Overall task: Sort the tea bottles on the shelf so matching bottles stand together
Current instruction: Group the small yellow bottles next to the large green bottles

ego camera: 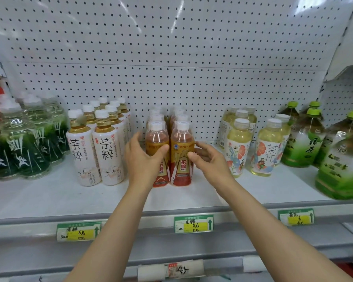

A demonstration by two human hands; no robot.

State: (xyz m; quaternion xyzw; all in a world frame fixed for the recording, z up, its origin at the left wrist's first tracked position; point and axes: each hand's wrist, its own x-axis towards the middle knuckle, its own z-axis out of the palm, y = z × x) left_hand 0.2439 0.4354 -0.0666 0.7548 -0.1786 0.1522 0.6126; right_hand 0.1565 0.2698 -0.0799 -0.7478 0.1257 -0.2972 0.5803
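- Nearest the lens: two bare forearms reaching up over the shelf (49, 198) edge, price tags (193, 223) along the rail below.
- Left hand (144, 157): grip loosely open, thumb laid on the front-left orange-label bottle (158, 153), fingers spread past its left side; not closed round it.
- Right hand (207, 157): grip half open, thumb and fingertips touching the right flank of the front-right orange-label bottle (181, 153); nothing lifted.
- Orange-label bottles standing upright in two touching files, mid-shelf, running back to the pegboard (171, 58).
- Other groups already together: dark green pack (22, 143) far left; white-label bottles (96, 151) next; floral-label bottles (251, 147) right of centre; large green tea bottles (322, 147) far right.
- No stray bottle visible in any group; rear rows partly hidden, cannot confirm.
- Judgement: sorting close to complete; remaining work likely only squaring up the orange block between both hands.
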